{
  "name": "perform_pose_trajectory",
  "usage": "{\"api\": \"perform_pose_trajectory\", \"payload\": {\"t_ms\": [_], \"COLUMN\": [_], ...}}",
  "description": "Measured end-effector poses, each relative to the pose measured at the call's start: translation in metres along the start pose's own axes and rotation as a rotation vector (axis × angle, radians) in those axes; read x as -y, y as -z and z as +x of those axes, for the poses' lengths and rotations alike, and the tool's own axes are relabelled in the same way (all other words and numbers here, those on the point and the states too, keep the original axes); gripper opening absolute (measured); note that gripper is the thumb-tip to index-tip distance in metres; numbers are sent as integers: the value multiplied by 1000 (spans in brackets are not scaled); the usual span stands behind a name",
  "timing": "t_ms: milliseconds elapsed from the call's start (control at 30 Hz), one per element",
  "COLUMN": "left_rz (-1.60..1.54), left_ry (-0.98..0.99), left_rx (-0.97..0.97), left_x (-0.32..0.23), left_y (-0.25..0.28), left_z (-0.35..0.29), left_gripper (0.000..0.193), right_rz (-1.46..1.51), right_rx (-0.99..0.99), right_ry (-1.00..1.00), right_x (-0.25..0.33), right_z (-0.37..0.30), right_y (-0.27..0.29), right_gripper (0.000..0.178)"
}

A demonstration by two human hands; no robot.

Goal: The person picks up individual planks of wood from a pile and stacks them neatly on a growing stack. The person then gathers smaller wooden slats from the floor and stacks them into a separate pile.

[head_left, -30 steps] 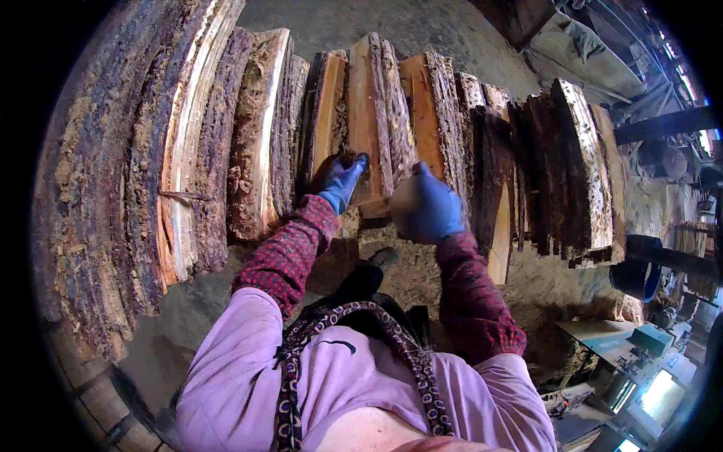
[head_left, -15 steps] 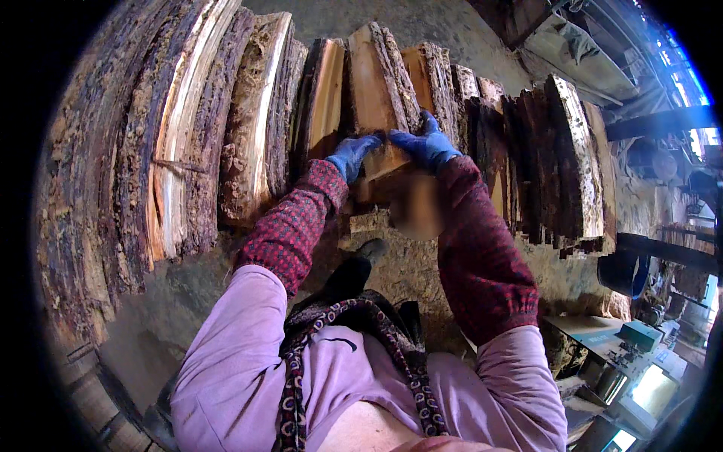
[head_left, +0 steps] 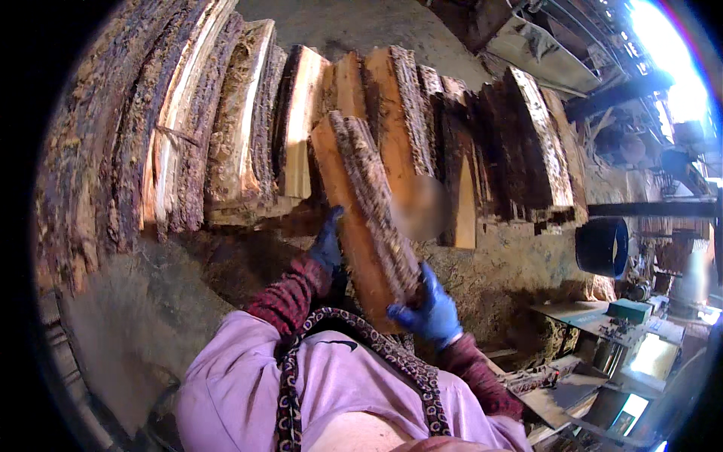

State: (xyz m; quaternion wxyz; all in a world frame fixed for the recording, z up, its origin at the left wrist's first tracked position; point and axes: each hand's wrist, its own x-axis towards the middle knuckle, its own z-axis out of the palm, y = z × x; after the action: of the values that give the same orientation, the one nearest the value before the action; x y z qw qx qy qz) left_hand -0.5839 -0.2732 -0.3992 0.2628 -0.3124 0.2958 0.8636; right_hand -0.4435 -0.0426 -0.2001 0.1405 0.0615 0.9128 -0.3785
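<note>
A bark-edged wooden slab point(head_left: 360, 245) hangs tilted in front of my body, its near end toward my chest and its far end close to the row of stacked slabs. Blue-gloved, my right hand point(head_left: 431, 310) is closed round its near right end, with the thumb across the wood. On the opposite edge my left hand point(head_left: 327, 242), also gloved in blue, grips the slab's left side; part of its fingers is behind the wood. Past the held slab stand other slabs, including a pale orange one point(head_left: 392, 113) with bark on its right edge.
Several rough slabs point(head_left: 233, 113) stand side by side across the far side, larger bark-covered ones point(head_left: 105, 151) at the left. At the right are a dark round bucket point(head_left: 601, 247) and a machine with a green box point(head_left: 631, 310). A dirt floor point(head_left: 482, 275) lies below.
Both hands have drawn the slab out of the row and toward my body, turning it at a slant. My right hand has moved down to its near end. The view has shifted slightly.
</note>
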Motion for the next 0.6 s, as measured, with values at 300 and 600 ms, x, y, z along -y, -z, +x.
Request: {"api": "perform_pose_trajectory", "payload": {"t_ms": [300,600], "left_rz": [291,680], "left_ry": [89,353], "left_rx": [357,1084], "left_x": [120,329], "left_y": [-65,-163], "left_z": [-117,-321], "left_gripper": [52,52], "right_rz": [862,1252], "right_rx": [-278,-446], "right_ry": [-8,-71], "right_x": [-65,-148], "right_z": [-249,-455], "right_y": [-30,-59], "right_gripper": [81,56]}}
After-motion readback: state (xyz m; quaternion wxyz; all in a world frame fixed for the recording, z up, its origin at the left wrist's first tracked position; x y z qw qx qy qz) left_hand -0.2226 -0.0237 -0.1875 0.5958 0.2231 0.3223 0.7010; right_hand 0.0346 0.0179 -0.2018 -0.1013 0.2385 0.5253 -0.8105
